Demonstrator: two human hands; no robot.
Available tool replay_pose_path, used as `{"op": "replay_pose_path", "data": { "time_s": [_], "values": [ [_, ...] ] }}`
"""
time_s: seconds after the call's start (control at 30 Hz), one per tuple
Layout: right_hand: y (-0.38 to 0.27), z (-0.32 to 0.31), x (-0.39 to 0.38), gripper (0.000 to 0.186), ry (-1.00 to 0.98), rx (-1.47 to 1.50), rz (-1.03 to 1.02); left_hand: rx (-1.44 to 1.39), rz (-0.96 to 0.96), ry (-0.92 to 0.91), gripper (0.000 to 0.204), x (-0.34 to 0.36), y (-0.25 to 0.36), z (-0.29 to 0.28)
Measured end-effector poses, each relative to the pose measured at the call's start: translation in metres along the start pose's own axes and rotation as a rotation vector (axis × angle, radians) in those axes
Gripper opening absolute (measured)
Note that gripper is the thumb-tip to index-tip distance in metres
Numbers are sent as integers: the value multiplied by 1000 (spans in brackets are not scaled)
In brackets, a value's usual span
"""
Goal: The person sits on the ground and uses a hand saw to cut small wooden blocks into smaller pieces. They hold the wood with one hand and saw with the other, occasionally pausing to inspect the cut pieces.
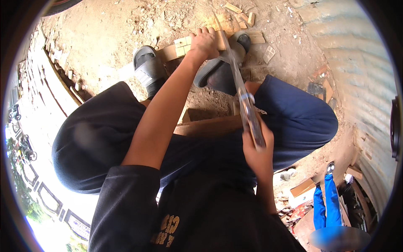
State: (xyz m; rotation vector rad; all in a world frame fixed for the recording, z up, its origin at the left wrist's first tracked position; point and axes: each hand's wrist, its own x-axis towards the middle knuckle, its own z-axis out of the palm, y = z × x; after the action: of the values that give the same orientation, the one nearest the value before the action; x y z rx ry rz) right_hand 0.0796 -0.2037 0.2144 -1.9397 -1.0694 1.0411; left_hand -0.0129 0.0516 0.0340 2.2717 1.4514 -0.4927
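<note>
Right hand: your fingers are closed around the handle of the handsaw; full grip, nothing else held.
Plank: a brown length of wood lies crosswise between your legs, just ahead of your lap.
Handsaw: the blade points away from you, passing over the wood just right of your left hand; whether the teeth are in the wood, you cannot tell from this view.
Left hand: palm down, fingers together and bent over the far edge of the pale wood pieces, bearing on them.
Workpiece position: the pieces sit ahead of you between your feet, on top of a longer board lying crosswise.
Footwear: your left sandal stands beside the board's left end; your right sandal is near the blade.
Ground: bare earth, with wood offcuts beyond the board.
Right side: a corrugated sheet forms a wall.
Background: a person in blue trousers appears at lower right.
</note>
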Motion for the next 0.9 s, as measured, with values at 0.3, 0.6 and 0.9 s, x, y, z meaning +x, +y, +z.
{"op": "replay_pose_path", "data": {
  "time_s": [0.3, 0.6, 0.9],
  "values": [
    [15, 24, 52, 43, -14, -59, 7, -9, -6, 3, 73, 0, 2, 2],
    [-6, 30, 83, 46, -103, -32, 224, -28, 30, 82, 71, -5, 3, 8],
    [17, 38, 79, 41, 21, -94, -41, -53, 12, 34, 74, -9, 5, -2]
  ]
}}
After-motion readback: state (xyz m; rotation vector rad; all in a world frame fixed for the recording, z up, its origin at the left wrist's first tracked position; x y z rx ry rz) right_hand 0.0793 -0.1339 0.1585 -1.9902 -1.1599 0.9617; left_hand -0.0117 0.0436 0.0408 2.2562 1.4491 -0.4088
